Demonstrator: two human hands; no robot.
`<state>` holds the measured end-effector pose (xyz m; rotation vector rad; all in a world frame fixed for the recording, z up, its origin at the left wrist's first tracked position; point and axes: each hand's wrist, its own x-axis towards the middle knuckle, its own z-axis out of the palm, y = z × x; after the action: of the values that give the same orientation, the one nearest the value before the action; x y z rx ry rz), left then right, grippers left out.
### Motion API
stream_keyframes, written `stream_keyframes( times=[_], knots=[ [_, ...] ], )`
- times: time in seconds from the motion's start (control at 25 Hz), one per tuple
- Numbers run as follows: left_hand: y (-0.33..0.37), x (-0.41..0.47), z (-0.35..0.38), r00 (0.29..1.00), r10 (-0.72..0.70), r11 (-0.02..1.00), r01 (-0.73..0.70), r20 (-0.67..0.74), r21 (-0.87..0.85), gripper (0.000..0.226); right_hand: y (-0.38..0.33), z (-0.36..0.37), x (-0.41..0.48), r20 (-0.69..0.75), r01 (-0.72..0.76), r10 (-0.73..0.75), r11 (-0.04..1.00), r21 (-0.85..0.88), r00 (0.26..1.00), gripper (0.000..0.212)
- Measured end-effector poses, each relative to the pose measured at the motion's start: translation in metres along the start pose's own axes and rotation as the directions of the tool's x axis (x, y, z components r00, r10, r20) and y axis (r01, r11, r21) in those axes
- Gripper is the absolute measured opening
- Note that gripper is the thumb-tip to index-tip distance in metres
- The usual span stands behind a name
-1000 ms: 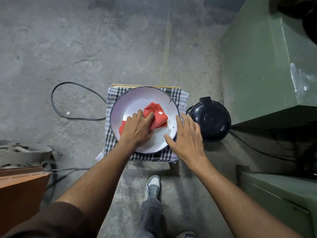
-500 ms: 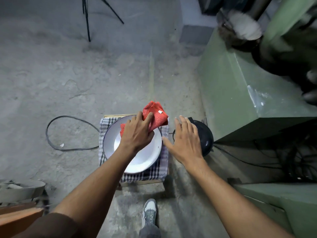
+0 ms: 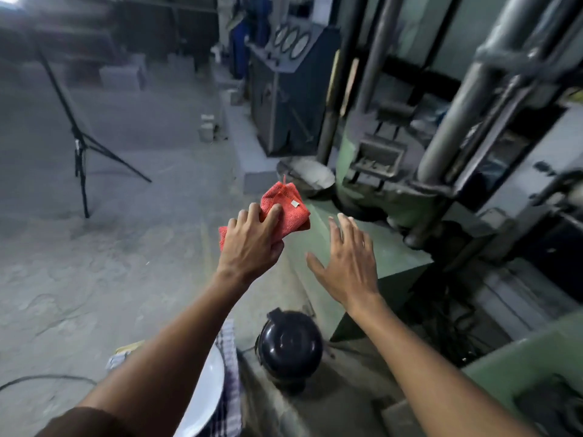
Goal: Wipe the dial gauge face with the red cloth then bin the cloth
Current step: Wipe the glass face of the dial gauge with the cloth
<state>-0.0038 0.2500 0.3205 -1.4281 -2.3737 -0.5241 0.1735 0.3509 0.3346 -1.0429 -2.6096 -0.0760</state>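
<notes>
L hand [image 3: 249,244] is squeezed shut on the red cloth [image 3: 285,205], held up in the air w/ one bunch in the fist & the rest sticking out. R hand [image 3: 345,263] is empty, fingers spread wide. Cloth looks soft, light & floppy, so grab it in a wad. Round dial gauges [image 3: 290,39] sit far off on a dark blue cabinet [image 3: 284,99].

Two hands [image 3: 252,244] [image 3: 348,263], one red cloth [image 3: 285,206], three round gauges [image 3: 290,39], one tripod [image 3: 79,143].

Open floor [image 3: 132,137] lies left; green machine base [image 3: 388,241] and steel columns [image 3: 467,99] obstruct right.
</notes>
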Motion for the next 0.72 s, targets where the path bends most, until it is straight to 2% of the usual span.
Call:
stream_keyframes(
  times=[0.16, 0.36, 0.72],
  knots=[
    [0.075, 0.060, -0.048, 0.985, 0.127, 0.990, -0.133, -0.117, -0.041, 0.061, 0.064, -0.084, 0.004, -0.164, -0.108, 0.098, 0.992, -0.057, 0.982, 0.087],
    [0.188, 0.105, -0.103, 0.932, 0.278, 0.943, -0.311, -0.232, -0.116, 0.065, 0.145, -0.177, -0.021, -0.317, -0.247, 0.204, 0.963, -0.103, 0.926, 0.090],
    [0.406, 0.114, -0.185, 0.777, 0.489, 0.784, -0.591, -0.397, -0.190, 0.072, 0.291, -0.340, -0.131, -0.572, -0.540, 0.341, 0.812, -0.220, 0.746, 0.087]
  ],
)
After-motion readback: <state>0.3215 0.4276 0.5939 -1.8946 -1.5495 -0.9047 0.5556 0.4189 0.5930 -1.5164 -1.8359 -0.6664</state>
